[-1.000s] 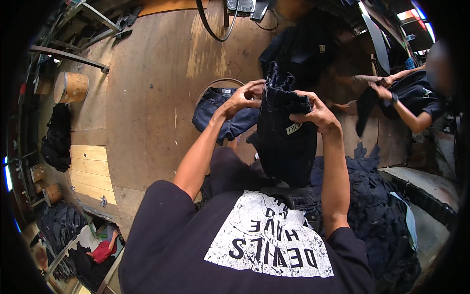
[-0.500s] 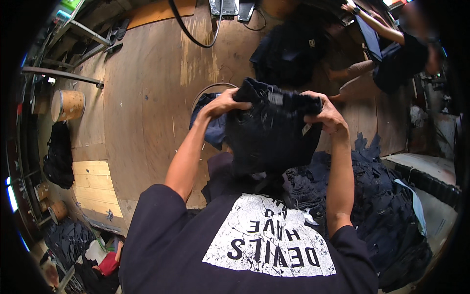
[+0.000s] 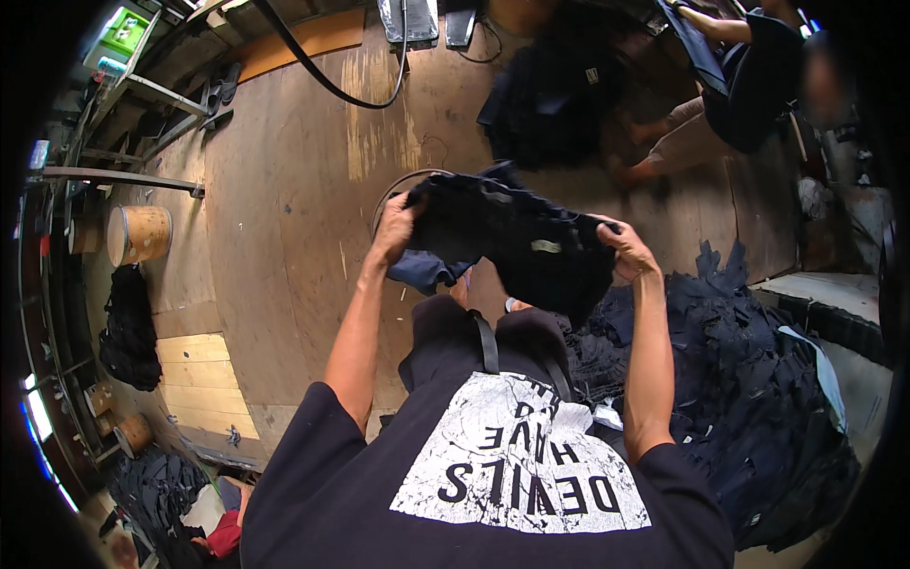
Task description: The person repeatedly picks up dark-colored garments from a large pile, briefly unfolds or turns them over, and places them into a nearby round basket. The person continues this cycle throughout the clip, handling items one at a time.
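A pair of dark denim jeans [image 3: 517, 232] is stretched sideways between my hands, above the wooden floor. A small pale label shows on its dark cloth. My left hand [image 3: 393, 230] is closed on the left end of the garment, fingers partly hidden by the cloth. At the other end, my right hand [image 3: 628, 254] pinches the upper edge, thumb on the near side. Below the jeans, near my feet, lies a blue denim piece [image 3: 428, 270], partly covered by them. A large heap of dark denim [image 3: 720, 408] is beside my right forearm.
Ahead, another dark garment pile [image 3: 545, 104] lies near a seated co-worker [image 3: 758, 90] who handles blue cloth. A black cable [image 3: 327, 81] hangs at the upper left. Wooden drums [image 3: 139, 235] and a dark bundle [image 3: 128, 327] stand at far left. Another person's red sleeve [image 3: 224, 534] shows lower left.
My hands have moved apart, mostly the left one outward and down, so the bunched jeans are now spread wide. The right hand is slightly lower. The co-worker's arms have shifted.
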Demonstrator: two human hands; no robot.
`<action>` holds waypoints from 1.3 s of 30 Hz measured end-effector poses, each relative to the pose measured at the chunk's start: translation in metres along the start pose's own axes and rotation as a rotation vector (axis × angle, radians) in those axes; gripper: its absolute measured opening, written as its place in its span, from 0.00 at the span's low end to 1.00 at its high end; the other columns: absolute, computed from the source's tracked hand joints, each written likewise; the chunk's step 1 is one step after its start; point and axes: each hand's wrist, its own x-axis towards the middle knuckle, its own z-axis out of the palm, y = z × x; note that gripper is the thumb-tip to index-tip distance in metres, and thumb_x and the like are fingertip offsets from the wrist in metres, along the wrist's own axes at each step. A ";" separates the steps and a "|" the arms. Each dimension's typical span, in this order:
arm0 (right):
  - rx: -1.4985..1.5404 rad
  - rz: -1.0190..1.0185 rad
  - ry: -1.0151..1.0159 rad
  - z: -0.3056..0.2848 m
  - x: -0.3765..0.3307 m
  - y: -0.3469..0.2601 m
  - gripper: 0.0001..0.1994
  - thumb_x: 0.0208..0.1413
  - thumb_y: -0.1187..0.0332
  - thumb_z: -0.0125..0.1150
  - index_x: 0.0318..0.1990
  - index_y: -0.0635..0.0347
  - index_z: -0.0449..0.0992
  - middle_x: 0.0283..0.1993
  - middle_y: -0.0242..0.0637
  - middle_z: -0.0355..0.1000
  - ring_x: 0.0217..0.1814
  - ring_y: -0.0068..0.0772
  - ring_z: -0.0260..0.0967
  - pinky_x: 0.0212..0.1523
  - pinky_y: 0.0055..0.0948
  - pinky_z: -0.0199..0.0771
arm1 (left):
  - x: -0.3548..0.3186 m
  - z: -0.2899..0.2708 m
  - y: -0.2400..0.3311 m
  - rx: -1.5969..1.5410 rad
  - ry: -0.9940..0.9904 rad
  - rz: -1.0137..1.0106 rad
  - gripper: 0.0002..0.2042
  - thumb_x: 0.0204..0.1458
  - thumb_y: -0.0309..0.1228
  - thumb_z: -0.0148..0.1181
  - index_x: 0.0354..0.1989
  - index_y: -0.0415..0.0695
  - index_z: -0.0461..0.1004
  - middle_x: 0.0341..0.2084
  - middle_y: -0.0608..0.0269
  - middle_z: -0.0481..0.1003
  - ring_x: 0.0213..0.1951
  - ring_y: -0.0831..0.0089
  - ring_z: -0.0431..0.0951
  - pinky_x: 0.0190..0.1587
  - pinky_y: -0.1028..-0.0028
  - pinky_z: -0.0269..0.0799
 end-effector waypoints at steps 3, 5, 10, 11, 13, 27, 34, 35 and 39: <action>0.067 -0.026 0.388 -0.027 -0.006 0.004 0.17 0.62 0.67 0.73 0.53 0.69 0.82 0.46 0.40 0.84 0.42 0.29 0.83 0.48 0.27 0.84 | 0.003 -0.018 0.003 -0.071 0.069 -0.082 0.15 0.68 0.26 0.55 0.59 0.38 0.78 0.49 0.61 0.83 0.48 0.75 0.81 0.56 0.72 0.77; -0.020 -0.247 0.408 -0.023 0.003 0.019 0.16 0.62 0.68 0.72 0.52 0.70 0.82 0.44 0.38 0.84 0.41 0.27 0.82 0.46 0.27 0.83 | 0.006 -0.012 -0.006 0.083 0.085 0.064 0.18 0.67 0.23 0.53 0.65 0.38 0.75 0.55 0.62 0.81 0.54 0.74 0.79 0.62 0.73 0.72; -0.451 -0.428 0.667 0.077 0.052 0.065 0.27 0.55 0.64 0.76 0.62 0.62 0.80 0.50 0.44 0.80 0.48 0.32 0.77 0.52 0.31 0.78 | 0.005 0.066 -0.040 0.463 0.059 -0.037 0.29 0.56 0.21 0.51 0.70 0.49 0.73 0.47 0.55 0.83 0.46 0.72 0.80 0.53 0.72 0.74; -0.561 -0.434 0.660 0.101 0.052 0.073 0.28 0.53 0.64 0.76 0.63 0.57 0.80 0.49 0.45 0.79 0.49 0.38 0.77 0.53 0.34 0.77 | 0.000 0.082 -0.040 0.411 0.049 -0.034 0.28 0.59 0.23 0.52 0.70 0.50 0.73 0.44 0.56 0.83 0.43 0.72 0.80 0.51 0.71 0.74; -0.442 -0.341 0.483 0.143 0.059 0.079 0.27 0.55 0.72 0.72 0.64 0.64 0.78 0.54 0.39 0.74 0.57 0.29 0.71 0.58 0.29 0.72 | -0.012 0.105 -0.027 0.202 -0.093 -0.044 0.24 0.64 0.27 0.54 0.69 0.47 0.73 0.48 0.60 0.83 0.45 0.73 0.80 0.53 0.70 0.74; -0.603 -0.643 0.218 0.134 0.017 0.034 0.36 0.51 0.80 0.60 0.72 0.62 0.66 0.77 0.43 0.61 0.76 0.46 0.62 0.67 0.45 0.74 | -0.049 0.074 0.050 0.552 -0.188 0.310 0.27 0.52 0.30 0.74 0.60 0.39 0.73 0.45 0.43 0.84 0.50 0.50 0.85 0.52 0.61 0.78; -1.317 -0.899 0.004 0.108 0.037 0.027 0.57 0.34 0.64 0.85 0.77 0.46 0.59 0.81 0.40 0.55 0.86 0.49 0.43 0.79 0.57 0.47 | -0.056 0.064 0.079 0.761 -0.382 0.436 0.17 0.48 0.25 0.72 0.48 0.39 0.81 0.35 0.40 0.81 0.39 0.53 0.86 0.43 0.63 0.77; -1.282 -0.884 0.001 0.109 0.046 0.036 0.54 0.36 0.62 0.85 0.76 0.47 0.61 0.79 0.40 0.59 0.84 0.48 0.48 0.79 0.57 0.47 | -0.060 0.068 0.076 0.668 -0.366 0.416 0.16 0.48 0.27 0.73 0.46 0.37 0.82 0.36 0.40 0.82 0.39 0.53 0.87 0.43 0.64 0.79; -1.211 -0.683 -0.009 0.111 0.054 0.078 0.32 0.48 0.62 0.79 0.63 0.51 0.76 0.56 0.38 0.80 0.61 0.47 0.77 0.73 0.53 0.60 | -0.086 0.069 0.038 0.342 0.066 0.261 0.16 0.47 0.36 0.81 0.36 0.38 0.85 0.25 0.58 0.84 0.29 0.82 0.79 0.33 0.72 0.75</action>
